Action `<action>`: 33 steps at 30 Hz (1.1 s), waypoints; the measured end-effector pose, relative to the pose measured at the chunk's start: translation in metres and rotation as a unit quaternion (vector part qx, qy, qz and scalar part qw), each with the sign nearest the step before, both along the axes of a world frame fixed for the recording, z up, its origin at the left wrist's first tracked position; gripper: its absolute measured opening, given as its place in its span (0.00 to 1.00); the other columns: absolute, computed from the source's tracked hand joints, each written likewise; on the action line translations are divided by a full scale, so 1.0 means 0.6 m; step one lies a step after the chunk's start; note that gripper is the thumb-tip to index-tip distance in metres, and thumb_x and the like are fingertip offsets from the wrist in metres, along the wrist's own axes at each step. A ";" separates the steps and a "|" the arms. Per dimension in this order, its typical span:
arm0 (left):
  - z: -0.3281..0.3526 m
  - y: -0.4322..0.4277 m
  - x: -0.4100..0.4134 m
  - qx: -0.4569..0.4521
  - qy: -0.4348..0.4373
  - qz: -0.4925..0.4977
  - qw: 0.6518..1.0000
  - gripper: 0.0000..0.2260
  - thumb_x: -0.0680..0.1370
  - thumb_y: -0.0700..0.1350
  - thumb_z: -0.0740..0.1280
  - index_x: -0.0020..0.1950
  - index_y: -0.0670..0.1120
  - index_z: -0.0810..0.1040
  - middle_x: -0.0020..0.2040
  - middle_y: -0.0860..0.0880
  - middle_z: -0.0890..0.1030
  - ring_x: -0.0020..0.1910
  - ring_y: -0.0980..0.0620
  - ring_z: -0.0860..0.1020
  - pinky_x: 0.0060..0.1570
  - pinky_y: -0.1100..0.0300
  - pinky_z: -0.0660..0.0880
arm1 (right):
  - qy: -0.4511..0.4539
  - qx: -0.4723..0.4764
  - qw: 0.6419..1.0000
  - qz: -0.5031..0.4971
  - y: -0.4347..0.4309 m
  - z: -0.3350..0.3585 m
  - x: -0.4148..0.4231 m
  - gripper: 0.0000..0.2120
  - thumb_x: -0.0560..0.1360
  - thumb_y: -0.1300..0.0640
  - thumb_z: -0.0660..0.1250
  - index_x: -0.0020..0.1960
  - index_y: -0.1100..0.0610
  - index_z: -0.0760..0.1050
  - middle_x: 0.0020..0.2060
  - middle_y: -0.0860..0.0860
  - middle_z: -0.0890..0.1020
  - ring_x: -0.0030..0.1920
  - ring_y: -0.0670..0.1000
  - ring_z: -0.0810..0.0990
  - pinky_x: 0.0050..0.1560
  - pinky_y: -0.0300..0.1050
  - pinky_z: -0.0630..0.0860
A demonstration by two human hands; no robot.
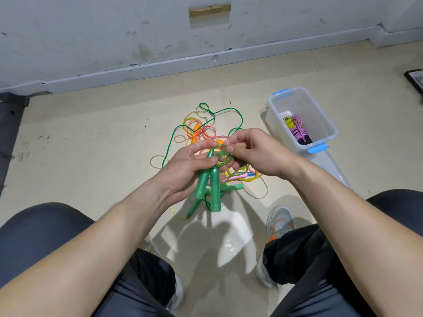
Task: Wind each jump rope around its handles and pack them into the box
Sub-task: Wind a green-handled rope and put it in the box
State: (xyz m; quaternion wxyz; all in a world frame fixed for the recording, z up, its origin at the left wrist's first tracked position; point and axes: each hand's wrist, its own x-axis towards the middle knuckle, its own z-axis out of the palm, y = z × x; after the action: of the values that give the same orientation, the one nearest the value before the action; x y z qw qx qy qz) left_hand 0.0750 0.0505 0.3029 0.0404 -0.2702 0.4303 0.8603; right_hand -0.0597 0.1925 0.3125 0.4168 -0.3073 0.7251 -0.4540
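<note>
My left hand [186, 167] grips two green jump rope handles [209, 186] side by side, their ends pointing down toward me. My right hand [256, 152] pinches the green rope [223, 154] just above the handles, where a few loops lie around their tops. The rest of that green rope [174, 133] trails down to a tangled pile of ropes [201, 131] on the floor. A clear plastic box [320, 115] with blue clips stands to the right and holds a wound purple rope [297, 130] with yellow handles.
The pile under my hands has pink, yellow and speckled cords, orange handles [196, 131], another green handle pair [231, 187] and a pink one. My knees and shoes frame the bottom. A wall with a skirting board runs behind, and the box lid [329, 165] lies by the box.
</note>
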 end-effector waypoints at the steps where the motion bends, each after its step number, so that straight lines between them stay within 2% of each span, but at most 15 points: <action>1: 0.001 0.003 0.000 0.003 -0.003 -0.004 1.000 0.14 0.78 0.29 0.64 0.60 0.43 0.74 0.48 0.39 0.84 0.41 0.43 0.85 0.43 0.49 0.83 | 0.000 -0.006 1.000 -0.009 0.001 -0.001 0.000 0.04 0.82 0.64 0.63 0.51 0.56 0.75 0.28 0.50 0.80 0.32 0.46 0.81 0.37 0.38 0.76; 4: 0.001 0.005 -0.001 -0.005 -0.010 -0.001 1.000 0.15 0.77 0.31 0.65 0.62 0.43 0.74 0.47 0.40 0.84 0.38 0.45 0.84 0.41 0.51 0.83 | 0.036 -0.035 0.999 -0.006 0.005 -0.001 0.002 0.07 0.82 0.66 0.62 0.53 0.54 0.70 0.28 0.48 0.78 0.30 0.49 0.80 0.33 0.36 0.73; 7: 0.000 0.001 -0.001 -0.014 -0.011 0.004 1.000 0.16 0.77 0.31 0.66 0.63 0.44 0.75 0.48 0.40 0.84 0.38 0.46 0.83 0.41 0.52 0.82 | 0.069 -0.048 0.996 0.018 0.005 0.001 0.006 0.08 0.83 0.66 0.60 0.50 0.54 0.72 0.32 0.52 0.76 0.31 0.50 0.80 0.32 0.37 0.71; 11: 0.000 0.000 -0.001 -0.025 -0.011 0.008 1.000 0.15 0.78 0.31 0.66 0.62 0.44 0.76 0.47 0.41 0.84 0.37 0.46 0.83 0.40 0.53 0.82 | 0.097 -0.055 0.994 0.013 0.005 0.000 0.012 0.13 0.82 0.66 0.61 0.48 0.50 0.77 0.38 0.53 0.81 0.32 0.51 0.82 0.38 0.53 0.79; 14: 0.001 -0.004 -0.001 -0.034 -0.013 0.016 0.999 0.14 0.78 0.31 0.66 0.60 0.45 0.76 0.48 0.40 0.85 0.38 0.46 0.83 0.40 0.53 0.82 | 0.098 -0.070 0.993 -0.004 0.005 0.000 0.017 0.13 0.82 0.66 0.62 0.48 0.50 0.78 0.40 0.54 0.83 0.33 0.53 0.83 0.40 0.56 0.80; 18: -0.001 -0.010 0.000 -0.039 -0.014 0.022 0.999 0.13 0.78 0.31 0.66 0.58 0.45 0.77 0.49 0.39 0.84 0.38 0.45 0.84 0.39 0.54 0.82 | 0.103 -0.078 0.992 -0.011 0.005 -0.003 0.019 0.10 0.80 0.66 0.66 0.50 0.53 0.81 0.42 0.49 0.84 0.35 0.53 0.85 0.43 0.59 0.82; 20: -0.002 -0.008 0.000 -0.046 -0.016 0.023 0.999 0.12 0.78 0.31 0.66 0.57 0.45 0.76 0.47 0.40 0.85 0.38 0.45 0.84 0.40 0.53 0.82 | 0.127 -0.066 0.990 -0.013 0.005 -0.006 0.016 0.08 0.78 0.62 0.71 0.48 0.48 0.81 0.41 0.46 0.84 0.36 0.51 0.85 0.40 0.56 0.81; 22: -0.005 -0.005 0.000 -0.058 -0.017 0.022 0.998 0.12 0.78 0.30 0.67 0.57 0.44 0.76 0.44 0.43 0.85 0.37 0.45 0.84 0.41 0.52 0.83 | 0.192 -0.061 0.979 -0.014 0.005 -0.010 0.013 0.07 0.76 0.58 0.74 0.46 0.46 0.82 0.42 0.48 0.84 0.37 0.49 0.84 0.39 0.49 0.78; 25: -0.005 -0.004 -0.001 -0.055 -0.018 0.027 0.998 0.12 0.78 0.30 0.67 0.58 0.44 0.77 0.43 0.43 0.85 0.38 0.44 0.84 0.41 0.52 0.83 | 0.294 -0.088 0.952 -0.006 0.002 -0.015 0.014 0.03 0.74 0.59 0.74 0.47 0.52 0.83 0.46 0.49 0.84 0.44 0.50 0.83 0.48 0.49 0.80; 28: -0.004 -0.005 -0.003 -0.049 -0.016 0.030 0.998 0.12 0.78 0.31 0.66 0.59 0.44 0.78 0.43 0.42 0.84 0.38 0.43 0.84 0.41 0.52 0.83 | 0.350 -0.100 0.931 0.001 0.000 -0.018 0.016 0.03 0.74 0.62 0.73 0.47 0.56 0.82 0.47 0.51 0.81 0.48 0.50 0.81 0.49 0.43 0.77; 30: -0.006 -0.007 -0.003 -0.058 -0.015 0.025 0.998 0.13 0.79 0.31 0.67 0.60 0.44 0.77 0.45 0.42 0.84 0.39 0.43 0.84 0.43 0.52 0.83 | 0.371 -0.076 0.926 0.009 0.000 -0.020 0.017 0.03 0.76 0.61 0.72 0.49 0.55 0.80 0.49 0.49 0.79 0.50 0.50 0.78 0.49 0.42 0.73; 33: -0.010 -0.004 -0.003 -0.109 -0.015 -0.005 0.994 0.11 0.80 0.33 0.67 0.59 0.44 0.78 0.45 0.43 0.84 0.39 0.45 0.84 0.41 0.54 0.82 | 0.405 0.022 0.912 0.052 0.002 -0.028 0.014 0.03 0.79 0.56 0.68 0.53 0.53 0.77 0.52 0.49 0.75 0.55 0.53 0.73 0.55 0.47 0.70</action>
State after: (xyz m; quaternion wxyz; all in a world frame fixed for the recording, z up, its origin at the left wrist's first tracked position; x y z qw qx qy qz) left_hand 0.0732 0.0480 0.2966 0.0213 -0.2839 0.5224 0.8038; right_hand -0.0512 0.1936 0.2956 0.1167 -0.4933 0.8243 -0.2520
